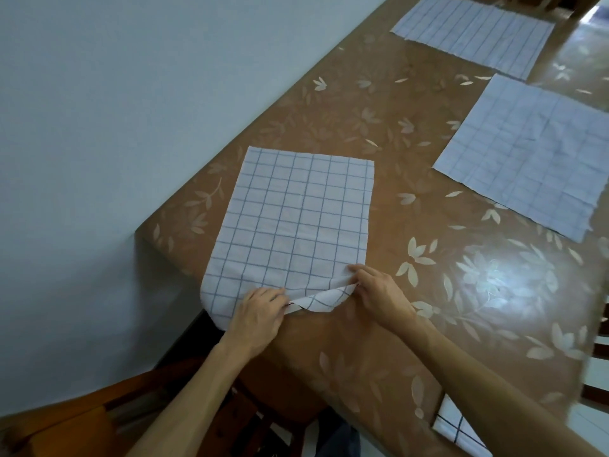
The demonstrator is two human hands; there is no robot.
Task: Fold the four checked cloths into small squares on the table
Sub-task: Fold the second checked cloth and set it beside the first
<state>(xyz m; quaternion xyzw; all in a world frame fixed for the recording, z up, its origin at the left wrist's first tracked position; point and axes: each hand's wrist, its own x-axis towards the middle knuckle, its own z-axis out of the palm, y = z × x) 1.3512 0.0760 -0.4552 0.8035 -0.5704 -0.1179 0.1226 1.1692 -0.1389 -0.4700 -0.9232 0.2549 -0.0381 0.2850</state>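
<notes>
A white cloth with blue checks point(293, 219) lies flat near the table's left corner, its near left part hanging a little over the edge. My left hand point(260, 311) and my right hand point(379, 291) both pinch its near edge, which is lifted and curled up between them. A second checked cloth point(534, 153) lies flat at the right. A third checked cloth point(474, 34) lies flat at the far end. A fourth checked cloth point(458, 430) shows only a corner at the bottom, partly behind my right forearm.
The table point(412, 199) has a glossy brown cover with pale leaf prints. A pale wall point(115, 110) runs along its left side. A wooden chair point(99, 413) stands below the near edge. Dark chair slats point(601, 357) show at the right border.
</notes>
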